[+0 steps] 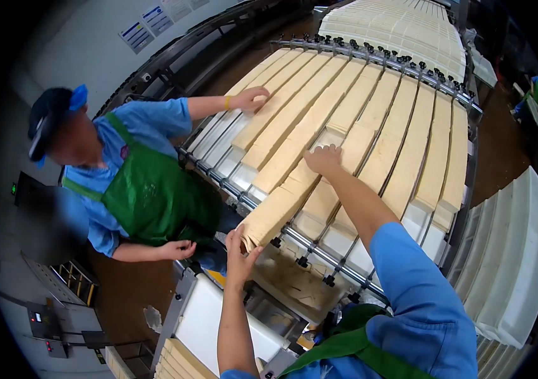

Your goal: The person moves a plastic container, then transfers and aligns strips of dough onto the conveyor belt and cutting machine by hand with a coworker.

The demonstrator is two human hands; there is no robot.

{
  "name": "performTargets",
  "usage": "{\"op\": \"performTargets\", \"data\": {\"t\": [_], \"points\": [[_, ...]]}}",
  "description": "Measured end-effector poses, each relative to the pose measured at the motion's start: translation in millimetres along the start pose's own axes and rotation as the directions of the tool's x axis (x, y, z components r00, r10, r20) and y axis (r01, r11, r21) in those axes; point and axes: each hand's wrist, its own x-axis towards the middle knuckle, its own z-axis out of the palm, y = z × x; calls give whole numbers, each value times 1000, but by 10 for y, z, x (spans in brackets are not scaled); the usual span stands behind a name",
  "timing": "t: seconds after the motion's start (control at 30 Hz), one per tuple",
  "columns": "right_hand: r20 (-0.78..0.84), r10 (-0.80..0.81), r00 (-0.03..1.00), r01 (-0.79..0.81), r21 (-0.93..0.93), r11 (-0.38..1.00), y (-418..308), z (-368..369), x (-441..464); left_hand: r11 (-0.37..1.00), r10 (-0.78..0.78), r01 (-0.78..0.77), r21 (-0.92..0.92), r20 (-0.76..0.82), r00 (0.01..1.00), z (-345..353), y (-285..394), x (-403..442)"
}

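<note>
A pale-yellow layered strip (276, 210) lies at a slant over the front edge of the slatted conveyor, its near end sticking out past the metal roller bar. My left hand (238, 256) is closed around that near end, thumb on one side and fingers on the other, where folded layers show. Farther up, my right hand (324, 159) is curled over the strip's far end, beside a gap in the row; its fingertips are partly hidden. Similar long strips (390, 148) lie side by side in lanes around both hands.
At the left, a co-worker in a green apron (155, 196) rests one hand (250, 100) on a strip. Black knobs line the roller bar (338, 260). Below it is a bin with scraps (300, 278). White trays (515, 252) stand at right; a white belt (218, 325) runs at lower left.
</note>
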Motion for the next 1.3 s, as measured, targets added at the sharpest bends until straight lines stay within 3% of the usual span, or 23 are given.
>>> {"op": "performTargets", "data": {"t": [0.1,0.2,0.27,0.37,0.43,0.57,0.6,0.7,0.73,0.83,0.9,0.93,1.0,1.03,1.07,1.13,1.17,1.23,1.3], "points": [[44,88,995,-88,-16,996,32,-114,130,992,-92,98,-78,77,993,100,-49,113],[111,147,983,-161,133,978,36,-77,227,989,-80,86,-120,60,995,252,-141,214],[-92,191,977,-179,130,975,41,-48,254,978,-68,80,-191,66,995,354,-194,276],[-9,137,990,-137,44,990,129,-149,301,992,-31,42,-115,96,995,494,-228,425],[19,104,994,-103,-35,994,132,-193,305,973,-37,57,-224,91,995,671,-213,526],[-200,-17,980,11,-28,1000,119,15,260,915,-105,160,-370,163,981,920,-90,641],[-295,-64,953,49,-55,997,125,76,279,966,-95,120,-231,116,989,953,-61,649],[-255,-61,965,66,13,998,127,62,344,991,-42,44,130,-19,999,1031,151,635],[-257,-59,965,65,16,998,140,46,387,990,-38,40,132,-18,999,1031,227,600],[-296,-42,954,42,-7,999,247,133,618,981,-96,136,135,-270,958,1028,354,426],[-467,-97,879,27,-156,987,298,196,775,980,-126,165,110,-299,946,1006,464,289],[-461,-91,883,24,-148,989,276,203,839,978,-161,196,74,-333,929,990,498,208],[-385,-116,915,-125,-548,827,189,231,873,975,-181,213,57,-341,923,940,528,-42],[-297,-145,944,-74,-616,784,199,214,874,972,-194,228,54,-361,912,909,553,-182],[-302,-147,942,-75,-615,785,177,202,874,972,-198,233,44,-388,900,886,552,-290],[-164,3,986,-86,-502,860,105,63,911,968,-191,241,72,-415,890,842,374,-611],[-179,-3,984,-90,-505,859,136,76,872,963,-203,258,78,-421,884,815,393,-745],[-425,-34,905,-4,-88,996,298,174,687,946,-257,315,79,-409,875,790,322,-1037],[-373,-69,925,64,-27,998,327,65,556,949,-236,295,114,-366,900,792,163,-1341]]}}
